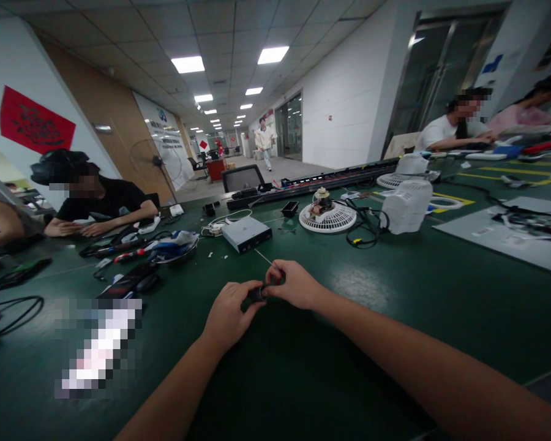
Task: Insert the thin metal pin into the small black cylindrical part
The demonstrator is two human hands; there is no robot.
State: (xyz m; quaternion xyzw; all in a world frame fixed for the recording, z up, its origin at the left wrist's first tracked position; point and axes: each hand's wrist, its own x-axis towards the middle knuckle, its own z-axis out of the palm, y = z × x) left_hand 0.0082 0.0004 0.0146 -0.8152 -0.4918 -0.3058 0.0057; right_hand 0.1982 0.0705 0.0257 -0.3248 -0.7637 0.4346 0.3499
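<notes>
My left hand (232, 312) is closed, its thumb and fingers pinching a small dark cylindrical part (257, 294) low over the green table. My right hand (296, 285) is closed too, its fingertips meeting the near end of that part. A thin, light-coloured rod (264, 257) sticks out of the right hand's curled fingers and slants away to the left. Its other end is hidden in the hand, so its exact kind does not show. Just beyond the hands lies a silver optical disc drive (248, 234) with a black front.
A white fan grille with a motor (327, 214) and a white plastic housing (407, 206) stand farther back. Left lie a tool-filled dish (177, 246) and a blurred bright screen (101, 349). Co-workers (103, 199) sit around the table (371, 343); another person (265, 141) walks behind.
</notes>
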